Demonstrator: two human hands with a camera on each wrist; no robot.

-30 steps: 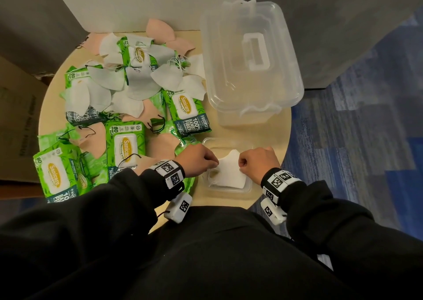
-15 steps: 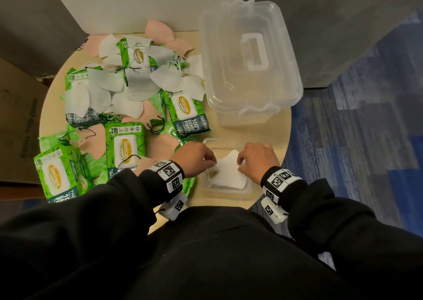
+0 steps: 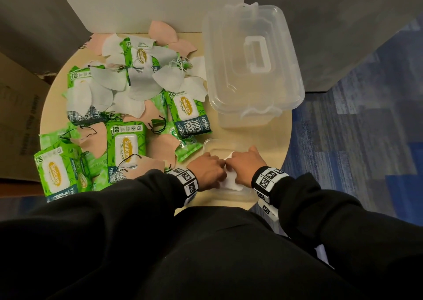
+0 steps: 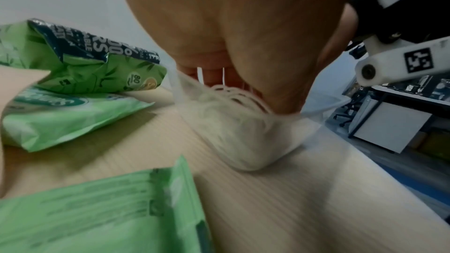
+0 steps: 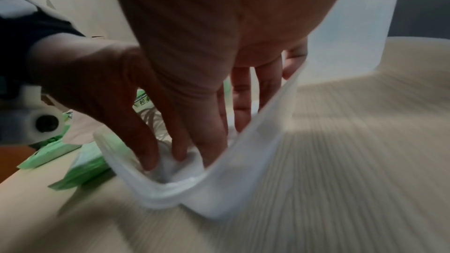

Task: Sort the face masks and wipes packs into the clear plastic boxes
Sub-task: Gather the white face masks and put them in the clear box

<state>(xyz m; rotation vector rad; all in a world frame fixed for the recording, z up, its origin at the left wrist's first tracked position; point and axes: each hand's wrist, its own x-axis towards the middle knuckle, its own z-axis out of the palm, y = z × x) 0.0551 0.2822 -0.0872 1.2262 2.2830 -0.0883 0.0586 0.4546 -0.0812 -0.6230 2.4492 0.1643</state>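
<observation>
My grip is both hands, left hand (image 3: 209,170) and right hand (image 3: 246,165), fingers pressing a white folded face mask (image 3: 231,181) into the small clear plastic box (image 3: 209,142) at lower centre of the frame. A second ago they sat apart at its edges; now they meet, so it's nearly stowed. On the round desk (image 3: 270,130), one larger lidded clear box (image 3: 251,63); roughly seven green wipes packs (image 3: 127,145) and many masks remain.

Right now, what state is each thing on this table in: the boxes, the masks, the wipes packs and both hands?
Small clear plastic box: open, white mask inside.
White face mask: in the small box, pressed by both hands.
Large clear lidded box: lid on.
Green wipes packs: unsorted on the round table.
Loose white and pink masks: piled, unsorted.
Left hand: fingers pressing mask.
Right hand: fingers pressing mask.
</observation>
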